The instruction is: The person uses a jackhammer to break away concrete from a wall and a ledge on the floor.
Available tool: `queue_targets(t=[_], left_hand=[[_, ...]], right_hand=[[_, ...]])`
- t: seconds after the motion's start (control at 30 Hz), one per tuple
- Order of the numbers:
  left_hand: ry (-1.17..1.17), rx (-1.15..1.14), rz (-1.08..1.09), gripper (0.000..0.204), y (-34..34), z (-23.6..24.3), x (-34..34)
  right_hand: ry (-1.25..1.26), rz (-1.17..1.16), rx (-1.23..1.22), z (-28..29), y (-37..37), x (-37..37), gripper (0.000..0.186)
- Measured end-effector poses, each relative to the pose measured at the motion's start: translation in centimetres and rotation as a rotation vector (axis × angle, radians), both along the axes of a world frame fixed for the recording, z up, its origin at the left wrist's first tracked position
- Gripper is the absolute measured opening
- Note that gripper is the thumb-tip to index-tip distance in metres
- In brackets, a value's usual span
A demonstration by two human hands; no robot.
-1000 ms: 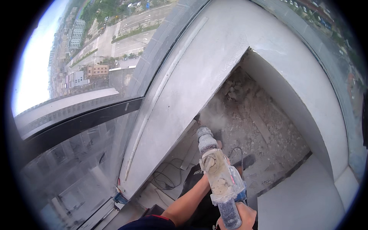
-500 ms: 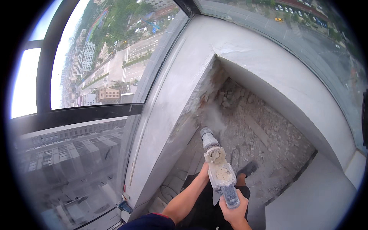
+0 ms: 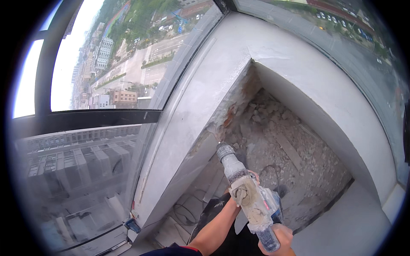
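Note:
A dust-coated rotary hammer (image 3: pixel 252 200) points up and left, its ribbed chuck (image 3: pixel 224 151) close to the inner face of the left ledge wall (image 3: pixel 200 147). There the plaster is broken away and reddish brick (image 3: pixel 229 116) shows; whether the bit touches it I cannot tell. My right hand (image 3: pixel 279 241) is closed around the rear handle. My left hand (image 3: pixel 234 204) holds the hammer's body from beneath, mostly hidden by it, with fingertips showing on the far side.
Rubble (image 3: pixel 277 121) and a flat strip (image 3: pixel 287 149) cover the sunken floor between two white ledges meeting at a corner. A black cable (image 3: pixel 183 215) lies at lower left. A blue tool (image 3: pixel 132 225) sits by the window frame (image 3: pixel 85 121). Tall windows show streets far below.
The hammer has tilted further left, its rear end shifting right and down with my right hand. The dust cloud near its tip has thinned. The whole view has shifted slightly.

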State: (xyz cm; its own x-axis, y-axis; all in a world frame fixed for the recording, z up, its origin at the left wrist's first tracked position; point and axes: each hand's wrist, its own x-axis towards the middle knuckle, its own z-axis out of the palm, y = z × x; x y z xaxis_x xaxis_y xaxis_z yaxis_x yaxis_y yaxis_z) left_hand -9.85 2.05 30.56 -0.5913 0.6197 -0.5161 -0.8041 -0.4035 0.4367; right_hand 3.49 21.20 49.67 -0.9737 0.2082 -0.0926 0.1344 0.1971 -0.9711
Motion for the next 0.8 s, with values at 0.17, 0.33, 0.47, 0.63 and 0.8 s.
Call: queue_targets(t=[0.17,0.33,0.47,0.63,0.8], left_hand=[[0.043,-0.212,-0.083,0.024,1.7,-1.1,-1.3],[-0.095,-0.206,-0.036,0.024,0.8,-2.6,1.8],[-0.168,-0.200,0.001,0.023,0.6,-2.5,2.9],[-0.207,-0.188,0.029,0.022,0.6,-2.0,2.5],[-0.230,-0.172,0.042,0.022,0.6,-2.0,2.1]], right_hand=[[0.042,0.101,0.094,-2.4,0.8,-1.8,0.037],[0.065,0.171,0.134,-1.8,0.9,-4.0,0.030],[-0.001,0.247,0.170,1.0,0.3,-6.4,0.027],[0.042,0.231,0.219,1.5,-0.7,-7.5,0.033],[0.001,0.313,0.260,0.4,-1.3,-6.6,0.035]])
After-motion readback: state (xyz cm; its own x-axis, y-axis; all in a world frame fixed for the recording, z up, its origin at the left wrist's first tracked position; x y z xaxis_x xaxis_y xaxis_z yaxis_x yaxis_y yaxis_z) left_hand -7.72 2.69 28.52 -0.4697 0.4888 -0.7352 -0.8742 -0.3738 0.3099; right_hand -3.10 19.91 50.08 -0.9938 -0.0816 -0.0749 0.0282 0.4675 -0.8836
